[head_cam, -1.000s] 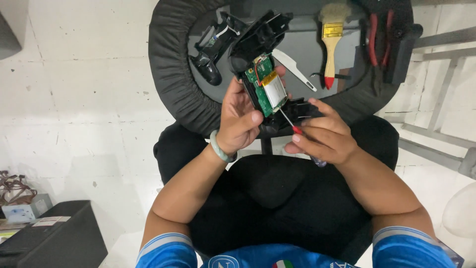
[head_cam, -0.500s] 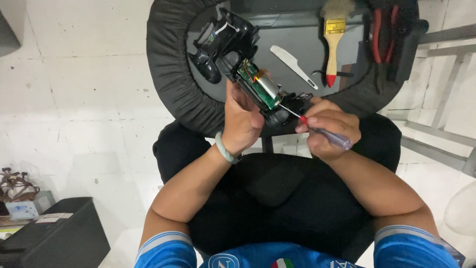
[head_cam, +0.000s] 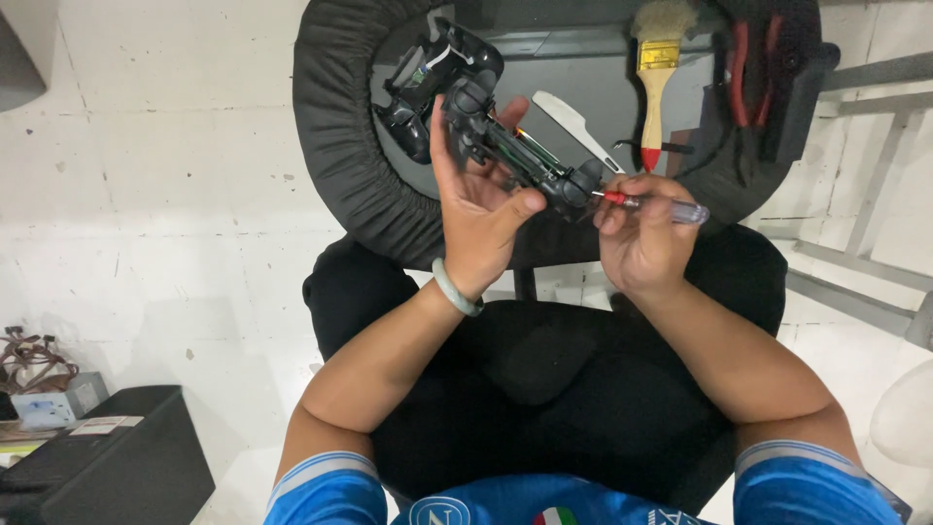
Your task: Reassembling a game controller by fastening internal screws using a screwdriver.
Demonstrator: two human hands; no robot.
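My left hand (head_cam: 478,209) holds an opened black game controller (head_cam: 505,146) edge-on, its circuit board side turned towards my right. A pale green bangle (head_cam: 455,289) sits on that wrist. My right hand (head_cam: 643,238) grips a small screwdriver (head_cam: 653,205) with a clear handle and a red collar, its tip touching the controller's lower right grip. Both hands hover above a round black-rimmed tray (head_cam: 335,146).
On the tray lie a detached black controller shell (head_cam: 413,102), a white plastic pry tool (head_cam: 575,126), a wooden paintbrush with a red tip (head_cam: 656,83) and red-handled pliers (head_cam: 748,68). A black box (head_cam: 107,467) and a small cable-topped box (head_cam: 44,394) stand on the white floor at left.
My left hand has turned the controller from board-facing-me to edge-on and lifted it slightly. The right hand has shifted right, with the screwdriver now lying nearly level against the grip.
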